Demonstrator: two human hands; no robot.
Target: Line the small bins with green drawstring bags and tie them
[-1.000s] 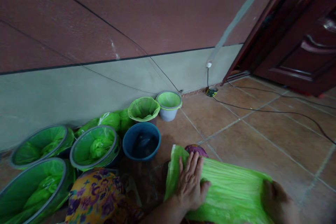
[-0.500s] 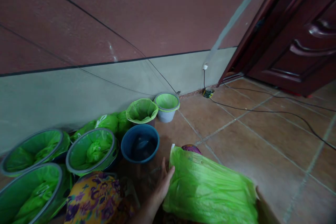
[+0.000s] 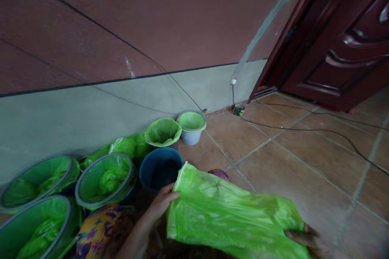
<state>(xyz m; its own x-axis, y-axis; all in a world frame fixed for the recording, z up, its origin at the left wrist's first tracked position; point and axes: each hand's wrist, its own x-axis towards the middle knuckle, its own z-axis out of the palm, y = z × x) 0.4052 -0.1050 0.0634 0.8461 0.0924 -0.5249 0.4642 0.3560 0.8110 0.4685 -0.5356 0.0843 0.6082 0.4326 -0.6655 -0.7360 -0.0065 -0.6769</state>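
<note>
A bright green plastic bag (image 3: 231,218) is spread wide in front of me above the tiled floor. My left hand (image 3: 161,202) grips its left edge, fingers closed on the plastic. At the bottom right, my right hand (image 3: 306,238) pinches the bag's right end and is partly hidden behind it. Just beyond the bag's left corner stands a blue bucket (image 3: 159,168) with no liner. A purple object (image 3: 219,174) peeks over the bag's top edge.
Several buckets lined with green bags (image 3: 105,178) stand along the wall (image 3: 91,117) at left, with two small lined ones (image 3: 191,125) further back. Black cables (image 3: 304,129) cross the tiles toward a dark red door (image 3: 343,48). My flowered clothing (image 3: 103,230) shows at bottom left.
The bag was pressed flat under my left palm; it has since been lifted and spread out, and my left hand has shifted to its left edge.
</note>
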